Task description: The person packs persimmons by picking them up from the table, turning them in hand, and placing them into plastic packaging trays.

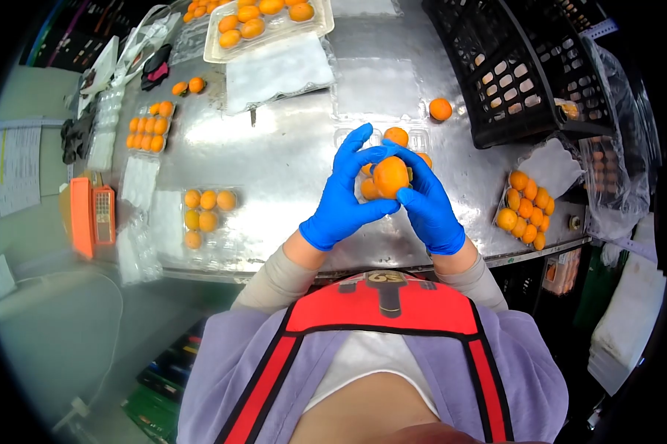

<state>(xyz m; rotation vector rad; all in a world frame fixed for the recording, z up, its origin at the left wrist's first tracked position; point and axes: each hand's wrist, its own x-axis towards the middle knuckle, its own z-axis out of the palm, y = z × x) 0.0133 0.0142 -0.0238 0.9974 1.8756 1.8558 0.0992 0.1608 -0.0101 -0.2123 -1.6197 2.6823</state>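
Note:
An orange persimmon (390, 177) is held up between my two blue-gloved hands, with a bit of green calyx showing on its right side. My left hand (348, 189) curves round its left side, the thumb below and one finger raised. From the right, my right hand (428, 200) grips the same fruit with thumb and fingers. Beneath and behind the hands is a clear plastic tray (420, 138) with several persimmons in it, partly hidden by the gloves. One of them, a persimmon (396, 136), shows just beyond my fingertips.
A filled persimmon tray (527, 211) lies at right, near a black crate (522, 85). A single persimmon (440, 109) sits beside the crate. At left are a partly filled tray (228, 214), another fruit tray (150, 127) and an orange scale (83, 218). White pads (278, 70) lie farther back.

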